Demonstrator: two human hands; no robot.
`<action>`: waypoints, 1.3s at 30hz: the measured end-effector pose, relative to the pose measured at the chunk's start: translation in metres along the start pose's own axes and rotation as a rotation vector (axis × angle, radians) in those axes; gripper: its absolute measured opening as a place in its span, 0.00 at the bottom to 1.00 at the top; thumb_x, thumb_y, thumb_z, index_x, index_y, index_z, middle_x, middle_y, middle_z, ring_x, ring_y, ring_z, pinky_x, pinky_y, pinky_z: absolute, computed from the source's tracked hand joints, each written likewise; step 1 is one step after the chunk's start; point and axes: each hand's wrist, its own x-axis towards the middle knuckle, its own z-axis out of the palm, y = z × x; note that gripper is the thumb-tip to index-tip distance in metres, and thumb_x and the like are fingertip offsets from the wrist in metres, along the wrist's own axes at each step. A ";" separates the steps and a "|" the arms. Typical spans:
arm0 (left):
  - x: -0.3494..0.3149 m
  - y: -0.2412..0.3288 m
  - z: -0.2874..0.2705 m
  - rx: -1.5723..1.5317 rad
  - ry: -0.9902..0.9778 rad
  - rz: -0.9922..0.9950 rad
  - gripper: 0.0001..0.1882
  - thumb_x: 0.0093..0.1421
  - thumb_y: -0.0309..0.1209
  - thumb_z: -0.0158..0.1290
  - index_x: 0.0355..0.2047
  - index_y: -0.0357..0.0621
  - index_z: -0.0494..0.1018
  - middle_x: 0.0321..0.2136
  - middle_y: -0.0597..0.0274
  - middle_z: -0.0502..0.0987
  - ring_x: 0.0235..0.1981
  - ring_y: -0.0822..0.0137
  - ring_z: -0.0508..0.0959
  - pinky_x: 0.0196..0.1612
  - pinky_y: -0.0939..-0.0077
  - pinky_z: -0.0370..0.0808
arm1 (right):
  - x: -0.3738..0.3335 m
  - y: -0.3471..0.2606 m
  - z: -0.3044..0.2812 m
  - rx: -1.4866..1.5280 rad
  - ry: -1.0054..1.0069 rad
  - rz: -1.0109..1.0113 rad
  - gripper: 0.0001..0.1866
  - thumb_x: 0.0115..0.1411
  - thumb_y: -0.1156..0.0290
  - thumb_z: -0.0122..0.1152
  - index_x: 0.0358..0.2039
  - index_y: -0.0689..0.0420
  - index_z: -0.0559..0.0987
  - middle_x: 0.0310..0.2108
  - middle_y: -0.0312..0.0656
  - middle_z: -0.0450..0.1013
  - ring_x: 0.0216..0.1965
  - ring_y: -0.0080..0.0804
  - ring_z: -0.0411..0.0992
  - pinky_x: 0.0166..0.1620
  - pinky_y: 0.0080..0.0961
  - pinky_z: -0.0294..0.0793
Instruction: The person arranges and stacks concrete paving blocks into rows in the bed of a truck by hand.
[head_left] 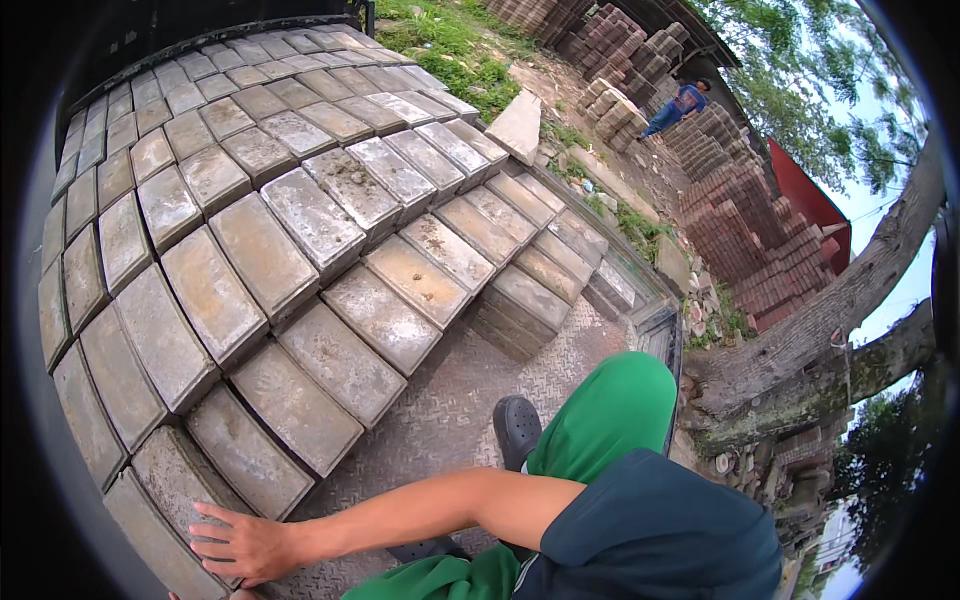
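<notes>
My right hand (243, 543) reaches across to the lower left and rests on the top of grey concrete paving blocks at the near end of the stack. Its fingers are spread over the surface, touching the nearest block (150, 535) and the edge of the one beside it (185, 478). Of my left hand only slivers of skin (244, 595) show at the bottom edge, below the right hand; its fingers are mostly cut off. Rows of rectangular blocks (240, 255) lie close together, stepping down towards me, some with dirt and pale stains.
The stack stands on a patterned metal plate floor (450, 415), with my shoe (517, 428) beside it. A metal side edge (655, 325) bounds the plate. Beyond are a tree trunk (830, 310), stacks of reddish blocks (745, 225) and a person in blue (677, 108) among them.
</notes>
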 end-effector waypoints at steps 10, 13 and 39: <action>0.012 0.014 0.010 0.051 -0.075 -0.012 0.31 0.71 0.50 0.38 0.54 0.29 0.66 0.47 0.46 0.72 0.45 0.54 0.73 0.49 0.60 0.69 | 0.034 -0.010 -0.034 0.014 -0.006 -0.010 0.31 0.46 0.43 0.66 0.41 0.58 0.79 0.48 0.47 0.73 0.55 0.51 0.68 0.62 0.62 0.58; 0.013 0.021 0.019 0.050 -0.104 -0.011 0.31 0.71 0.49 0.38 0.54 0.29 0.66 0.46 0.46 0.72 0.44 0.54 0.73 0.48 0.60 0.69 | 0.036 -0.015 -0.034 0.021 0.012 0.044 0.30 0.48 0.43 0.65 0.39 0.59 0.80 0.47 0.46 0.74 0.53 0.50 0.69 0.61 0.61 0.59; -0.002 0.070 0.077 -0.042 -0.318 -0.045 0.26 0.70 0.44 0.43 0.50 0.29 0.69 0.36 0.47 0.75 0.33 0.58 0.75 0.34 0.67 0.70 | -0.068 0.061 -0.128 0.049 0.145 0.305 0.14 0.61 0.63 0.61 0.42 0.58 0.73 0.54 0.52 0.65 0.63 0.54 0.59 0.67 0.54 0.55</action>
